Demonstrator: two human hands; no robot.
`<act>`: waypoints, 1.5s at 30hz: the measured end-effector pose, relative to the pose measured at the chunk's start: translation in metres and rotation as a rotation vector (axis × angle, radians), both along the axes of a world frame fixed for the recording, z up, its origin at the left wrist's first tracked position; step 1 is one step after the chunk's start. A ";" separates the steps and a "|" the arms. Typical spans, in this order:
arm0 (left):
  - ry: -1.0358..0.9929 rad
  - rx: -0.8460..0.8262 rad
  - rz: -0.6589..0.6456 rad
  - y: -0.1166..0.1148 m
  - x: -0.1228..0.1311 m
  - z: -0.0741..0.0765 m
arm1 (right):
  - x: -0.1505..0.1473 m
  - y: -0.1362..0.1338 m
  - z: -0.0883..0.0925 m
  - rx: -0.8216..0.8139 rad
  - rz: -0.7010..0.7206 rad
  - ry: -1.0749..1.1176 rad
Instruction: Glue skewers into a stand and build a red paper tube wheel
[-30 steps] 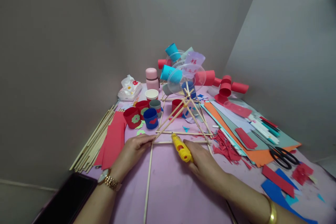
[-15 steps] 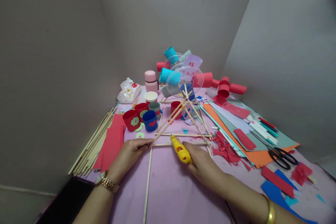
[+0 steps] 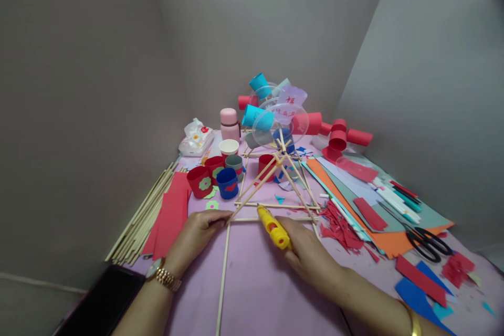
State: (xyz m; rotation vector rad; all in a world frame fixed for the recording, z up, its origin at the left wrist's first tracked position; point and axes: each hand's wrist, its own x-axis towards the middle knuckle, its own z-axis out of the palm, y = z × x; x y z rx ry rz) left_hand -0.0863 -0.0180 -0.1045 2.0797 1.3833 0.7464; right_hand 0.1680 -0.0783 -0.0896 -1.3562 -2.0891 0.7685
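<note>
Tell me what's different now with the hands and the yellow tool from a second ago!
Almost nothing: the whole view shifted slightly because the head camera moved. I see nothing taken hold of or let go. The right hand still holds the yellow tool, and the left hand stays at a corner of the stick frame.

Plain gray walls stand close around a table (image 3: 252,289) with a light purple top. The left wall (image 3: 79,94) looks darkest. The far wall (image 3: 268,21) and the right wall (image 3: 437,94) look paler. Low on the near left runs a thin, pale line (image 3: 39,280). The light is soft and a bit dull.
</note>
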 end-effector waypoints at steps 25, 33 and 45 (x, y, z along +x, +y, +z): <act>-0.054 -0.047 -0.030 -0.003 0.004 0.004 | -0.042 0.008 -0.013 -0.672 -0.037 0.720; -0.062 -0.051 -0.033 -0.003 0.005 0.005 | -0.044 0.007 -0.017 -0.646 -0.060 0.676; -0.075 -0.052 -0.037 -0.002 0.004 0.004 | -0.044 0.006 -0.015 -0.686 -0.091 0.650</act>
